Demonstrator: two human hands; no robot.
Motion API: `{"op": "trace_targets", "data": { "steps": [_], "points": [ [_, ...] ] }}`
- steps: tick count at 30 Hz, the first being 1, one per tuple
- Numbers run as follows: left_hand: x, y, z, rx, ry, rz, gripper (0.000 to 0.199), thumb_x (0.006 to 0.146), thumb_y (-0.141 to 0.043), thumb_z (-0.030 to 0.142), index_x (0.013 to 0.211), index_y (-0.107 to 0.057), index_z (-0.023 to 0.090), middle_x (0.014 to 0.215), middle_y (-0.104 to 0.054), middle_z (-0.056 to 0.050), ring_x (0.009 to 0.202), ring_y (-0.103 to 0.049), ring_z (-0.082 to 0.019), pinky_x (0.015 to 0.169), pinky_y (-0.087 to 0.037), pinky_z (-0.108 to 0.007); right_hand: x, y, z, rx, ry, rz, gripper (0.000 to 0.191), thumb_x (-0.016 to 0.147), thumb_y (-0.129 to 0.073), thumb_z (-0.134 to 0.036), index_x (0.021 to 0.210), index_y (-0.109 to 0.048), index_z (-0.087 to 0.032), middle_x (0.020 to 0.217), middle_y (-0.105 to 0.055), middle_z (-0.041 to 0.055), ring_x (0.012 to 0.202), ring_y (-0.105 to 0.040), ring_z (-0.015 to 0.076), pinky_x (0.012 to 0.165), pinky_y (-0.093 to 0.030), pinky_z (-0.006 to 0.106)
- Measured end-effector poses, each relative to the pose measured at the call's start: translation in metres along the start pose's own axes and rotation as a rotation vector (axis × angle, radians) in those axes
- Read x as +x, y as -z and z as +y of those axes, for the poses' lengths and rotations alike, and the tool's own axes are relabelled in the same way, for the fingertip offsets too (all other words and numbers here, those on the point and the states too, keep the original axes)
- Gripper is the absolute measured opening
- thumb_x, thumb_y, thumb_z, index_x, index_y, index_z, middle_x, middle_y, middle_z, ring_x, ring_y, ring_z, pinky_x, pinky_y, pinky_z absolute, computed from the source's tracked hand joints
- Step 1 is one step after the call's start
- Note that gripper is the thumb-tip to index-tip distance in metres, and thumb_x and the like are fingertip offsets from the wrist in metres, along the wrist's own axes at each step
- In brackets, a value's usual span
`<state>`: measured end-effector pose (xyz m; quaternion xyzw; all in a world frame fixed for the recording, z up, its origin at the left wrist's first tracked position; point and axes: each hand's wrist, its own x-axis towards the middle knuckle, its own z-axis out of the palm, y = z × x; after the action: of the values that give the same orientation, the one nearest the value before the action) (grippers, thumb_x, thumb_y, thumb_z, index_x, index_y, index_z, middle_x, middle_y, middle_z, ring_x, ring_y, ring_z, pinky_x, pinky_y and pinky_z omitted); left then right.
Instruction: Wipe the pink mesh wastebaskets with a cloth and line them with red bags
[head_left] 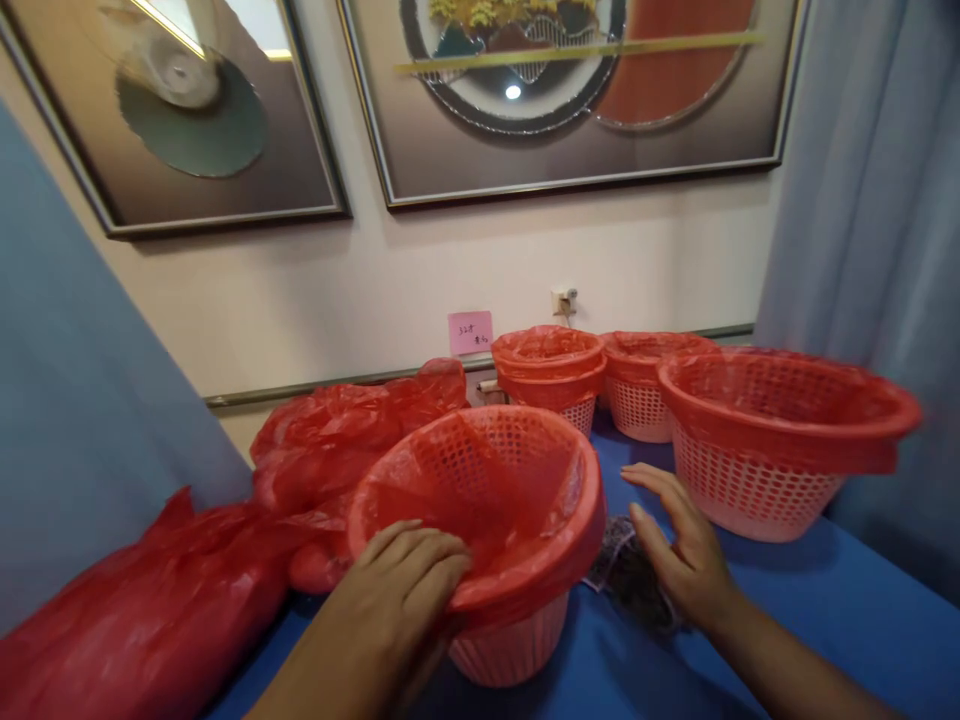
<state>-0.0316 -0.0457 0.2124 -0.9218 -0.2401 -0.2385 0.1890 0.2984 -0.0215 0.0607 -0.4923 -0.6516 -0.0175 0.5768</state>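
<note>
A pink perforated plastic basket (pixel 508 640) stands in front of me, lined with a red plastic bag (pixel 487 500) whose edge is folded over the rim. My left hand (pixel 397 590) lies on the near left rim, fingers over the bag's edge and thumb hidden below. To the right of the basket, my right hand (pixel 682 555) is open, its fingers apart and holding nothing. Beneath it on the blue table lies a dark mesh-like bundle (pixel 637 585) with a pale strip, partly covered by the hand; its kind is unclear.
Bulky red plastic bags (pixel 172 590) lie at left. A large lined basket (pixel 757 490) stands at right, with smaller lined baskets (pixel 551 370) along the wall. A pink note (pixel 470 333) and a socket (pixel 564 302) are on the wall. Curtains (pixel 862 180) hang at both sides.
</note>
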Motion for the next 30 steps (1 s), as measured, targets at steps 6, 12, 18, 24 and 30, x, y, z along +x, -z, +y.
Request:
{"op": "trace_targets", "data": {
  "steps": [6,12,18,24,30],
  "points": [
    [0.006,-0.001,-0.009,0.064,-0.070,0.108,0.025,0.106,-0.037,0.023,0.089,-0.055,0.027,0.074,-0.070,0.000,0.065,-0.067,-0.021,0.065,-0.054,-0.034,-0.055,-0.019,0.071,-0.347,-0.444,-0.485,0.062,0.086,-0.071,-0.034,0.145,-0.058,-0.024,0.163,-0.042,0.0173,0.146,-0.046,0.0397,0.112,-0.042,0.063],
    [0.027,0.000,-0.009,-0.027,-0.055,0.109,0.016,0.104,-0.047,0.021,0.091,-0.056,0.026,0.074,-0.064,0.001,0.062,-0.059,-0.018,0.060,-0.048,-0.031,-0.079,-0.021,0.037,-0.142,-0.388,-0.651,0.059,0.073,-0.064,-0.007,0.130,-0.066,-0.021,0.148,-0.056,0.0121,0.133,-0.058,0.0272,0.113,-0.045,0.041],
    [0.074,-0.024,0.002,-0.064,-0.036,0.067,0.019,0.104,-0.048,0.021,0.087,-0.054,0.024,0.078,-0.060,0.000,0.071,-0.054,-0.021,0.067,-0.041,-0.034,-0.100,-0.019,0.002,0.074,-0.323,-0.751,0.068,0.068,-0.072,-0.010,0.134,-0.067,-0.025,0.155,-0.052,0.0109,0.137,-0.055,0.0305,0.117,-0.044,0.044],
    [0.106,-0.081,0.014,-0.064,-0.048,0.010,0.019,0.095,-0.050,0.010,0.081,-0.051,0.023,0.076,-0.058,-0.001,0.073,-0.052,-0.022,0.067,-0.038,-0.035,-0.108,-0.041,0.007,0.202,-0.245,-0.890,0.057,0.082,-0.082,-0.035,0.137,-0.067,-0.033,0.157,-0.053,0.0095,0.140,-0.054,0.0328,0.119,-0.044,0.046],
    [0.113,-0.115,0.020,-0.085,-0.059,-0.047,0.023,0.098,-0.044,0.013,0.079,-0.051,0.023,0.076,-0.059,-0.002,0.074,-0.051,-0.023,0.071,-0.044,-0.038,-0.099,-0.062,-0.001,0.189,-0.158,-0.816,0.075,0.070,-0.088,-0.034,0.141,-0.063,-0.038,0.165,-0.043,0.0066,0.147,-0.046,0.0359,0.121,-0.041,0.048]
  ]
}}
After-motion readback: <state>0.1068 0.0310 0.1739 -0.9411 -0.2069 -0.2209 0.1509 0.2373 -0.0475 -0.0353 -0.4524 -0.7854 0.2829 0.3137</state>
